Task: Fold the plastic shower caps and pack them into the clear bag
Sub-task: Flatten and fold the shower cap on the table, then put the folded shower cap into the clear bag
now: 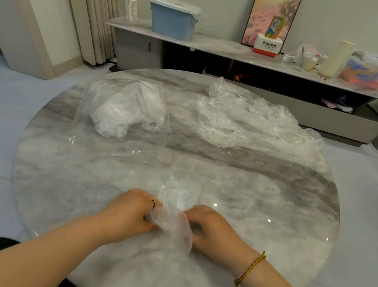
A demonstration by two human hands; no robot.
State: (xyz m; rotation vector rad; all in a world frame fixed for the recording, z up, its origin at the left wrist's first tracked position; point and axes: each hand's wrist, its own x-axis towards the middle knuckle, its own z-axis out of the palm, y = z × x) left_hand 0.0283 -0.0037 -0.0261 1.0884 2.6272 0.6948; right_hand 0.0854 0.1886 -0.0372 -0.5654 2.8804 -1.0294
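Note:
A crumpled clear shower cap (174, 213) lies near the front edge of the round marble table (270, 196). My left hand (129, 213) grips its left side with curled fingers, and my right hand (212, 230) pinches its right side. At the back left lies the clear bag (121, 123), flat, with folded white caps (120, 112) inside it. A loose pile of unfolded clear shower caps (249, 121) sits at the back right of the table.
Behind the table runs a low marble shelf (215, 45) with a blue bin (172, 19), stacked paper cups (131, 3), a Panasonic box (268, 45) and assorted clutter. A grey floor surrounds the table.

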